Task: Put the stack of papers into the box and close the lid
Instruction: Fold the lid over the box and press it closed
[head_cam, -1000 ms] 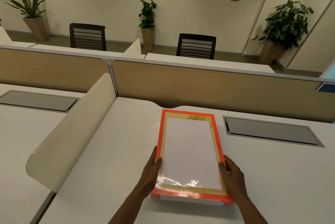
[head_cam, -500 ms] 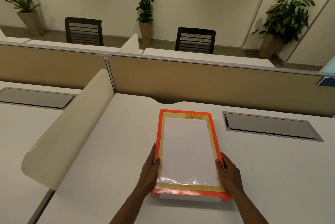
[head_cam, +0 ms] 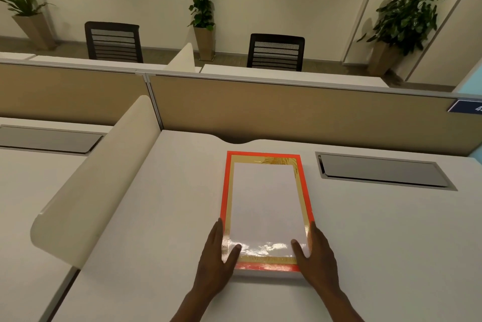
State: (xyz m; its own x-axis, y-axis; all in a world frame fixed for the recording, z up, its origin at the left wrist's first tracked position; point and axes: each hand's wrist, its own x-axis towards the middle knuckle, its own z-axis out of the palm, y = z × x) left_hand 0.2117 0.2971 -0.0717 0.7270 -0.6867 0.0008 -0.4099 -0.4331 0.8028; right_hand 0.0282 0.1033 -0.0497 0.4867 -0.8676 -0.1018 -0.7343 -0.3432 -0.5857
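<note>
A flat box point(head_cam: 266, 204) lies on the white desk point(head_cam: 156, 217), its orange lid with a gold border and a glossy white middle sitting flat on it. My left hand point(head_cam: 219, 251) holds the near left corner, thumb on top of the lid and fingers along the side. At the near right corner my right hand point(head_cam: 317, 254) does the same. No loose stack of papers shows anywhere; what is inside the box is hidden.
A grey cable hatch point(head_cam: 383, 174) is set into the desk right of the box. A curved cream divider point(head_cam: 99, 183) stands on the left, and a tan partition point(head_cam: 287, 113) closes the far edge. Chairs and potted plants stand beyond.
Both thumbs have slid further onto the lid's near corners. The box has stayed in place, and the view has tipped slightly downward.
</note>
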